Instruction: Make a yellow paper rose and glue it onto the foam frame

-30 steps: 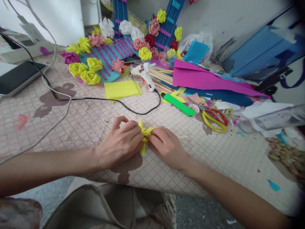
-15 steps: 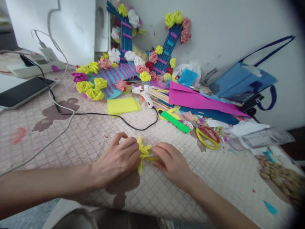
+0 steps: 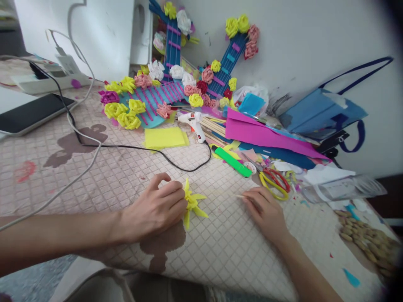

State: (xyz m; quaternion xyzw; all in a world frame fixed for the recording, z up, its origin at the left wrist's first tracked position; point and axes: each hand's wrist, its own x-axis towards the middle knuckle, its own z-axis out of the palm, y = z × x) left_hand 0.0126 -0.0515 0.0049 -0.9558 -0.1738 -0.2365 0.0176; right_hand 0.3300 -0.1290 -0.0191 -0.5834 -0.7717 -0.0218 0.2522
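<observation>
My left hand (image 3: 159,205) is closed on a yellow paper flower (image 3: 192,202), low over the tablecloth. Its pointed petals fan out to the right of my fingers; the part inside the grip is hidden. To the right and apart from the flower, my right hand (image 3: 266,214) pinches a thin wooden stick (image 3: 241,196), whose tip points left toward the flower. Behind the hands lie a stack of yellow paper (image 3: 166,137) and a white glue gun (image 3: 194,126) with its black cord.
A green cutter (image 3: 233,161) and red-and-yellow scissors (image 3: 273,182) lie to the right, near magenta sheets (image 3: 267,136). Flower-decked paper guitars (image 3: 163,98) stand at the back. Peanuts (image 3: 365,239) lie far right. A phone (image 3: 31,113) and cables are at left.
My right hand has drawn the stick away from the flower, to the right. More petals now show. My left hand keeps its hold, and the camera view has shifted slightly.
</observation>
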